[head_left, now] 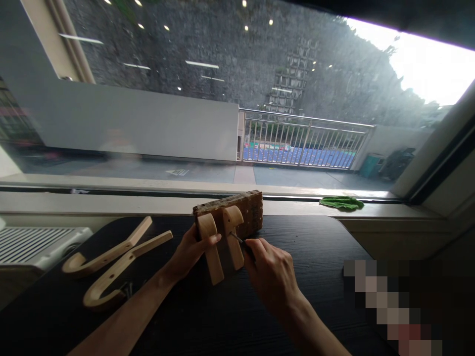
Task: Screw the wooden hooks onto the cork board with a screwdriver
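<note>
A rough brown wooden block [254,212] stands tilted on the dark table, with two pale curved wooden hooks against its near face. My left hand [191,252] grips its left end, the thumb pressing across the left hook [213,257] and the other fingers hidden behind. My right hand [272,267] is closed around a screwdriver [239,239], whose handle is mostly covered by the fingers. The screwdriver's shaft points up and left, its tip meeting the right hook [234,249] at about mid-length. Whether a screw sits under the tip is too small to tell.
Two more wooden hooks [111,274] with drilled holes lie at the table's left, beside several screws [128,290]. The black table [300,296] meets a window sill carrying a green cloth [341,202]. A white slatted radiator [40,244] stands left. A blurred-out patch covers the lower right.
</note>
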The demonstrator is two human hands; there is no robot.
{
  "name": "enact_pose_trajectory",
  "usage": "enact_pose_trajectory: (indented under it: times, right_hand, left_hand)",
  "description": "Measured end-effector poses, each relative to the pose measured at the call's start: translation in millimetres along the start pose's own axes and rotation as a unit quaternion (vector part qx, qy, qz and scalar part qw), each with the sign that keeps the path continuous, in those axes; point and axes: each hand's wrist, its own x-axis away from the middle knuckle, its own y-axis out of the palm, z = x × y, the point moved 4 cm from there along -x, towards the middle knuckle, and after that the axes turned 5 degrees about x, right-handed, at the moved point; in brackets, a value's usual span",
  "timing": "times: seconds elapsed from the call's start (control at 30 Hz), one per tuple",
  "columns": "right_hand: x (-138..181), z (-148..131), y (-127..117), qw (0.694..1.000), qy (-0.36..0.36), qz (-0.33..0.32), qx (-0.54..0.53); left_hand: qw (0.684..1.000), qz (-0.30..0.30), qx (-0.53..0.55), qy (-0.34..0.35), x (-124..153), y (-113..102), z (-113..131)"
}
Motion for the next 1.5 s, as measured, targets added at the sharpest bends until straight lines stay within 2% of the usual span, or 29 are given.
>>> enact_pose_trajectory:
  times: [0.23,0.4,0.47,0.57,0.7,0.8,0.93,1.13,1.5]
  right_hand:
    - [-0.7,12.7,4.5,0.99,0.092,-0.006,-0.106]
    - [-2.4,24.9,14.9,0.96,0.165,-0.025,-0.226]
    - [-1.9,26.5,17.9,0.954,0.177,-0.029,-0.24]
    - [-0.7,23.6,16.9,0.97,0.154,-0.03,-0.185]
    - [-0.9,14.8,7.2,0.997,0.057,0.001,-0.056]
    - [-2.2,10.5,2.3,1.0,-0.005,0.023,0.021]
    - [-3.0,9.6,4.1,0.997,-0.031,0.034,0.059]
    - [-1.2,8.5,8.7,0.999,-0.014,0.015,0.025]
    - [-0.6,16.6,12.4,0.994,0.1,-0.032,-0.036]
  left_hand:
    - [1.0,-0.009,-0.001,-0.002,-0.3,-2.4,-3.0]
    - [1.0,-0.008,0.01,0.004,-1.4,-5.6,-8.0]
    - [1.0,-0.002,0.014,0.003,-1.8,-6.3,-9.6]
    - [1.0,0.01,0.014,0.0,-2.1,-6.3,-9.9]
    - [1.0,0.019,0.015,-0.003,-1.4,-4.4,-6.9]
    - [1.0,0.029,0.004,0.0,-0.6,-4.0,-4.3]
    - [1.0,0.007,0.002,0.005,-0.6,-2.7,-3.1]
    - [1.0,0.013,-0.023,0.006,-2.6,-5.9,-7.5]
    - [1.0,0.005,0.004,0.014,-2.1,-2.8,-6.0]
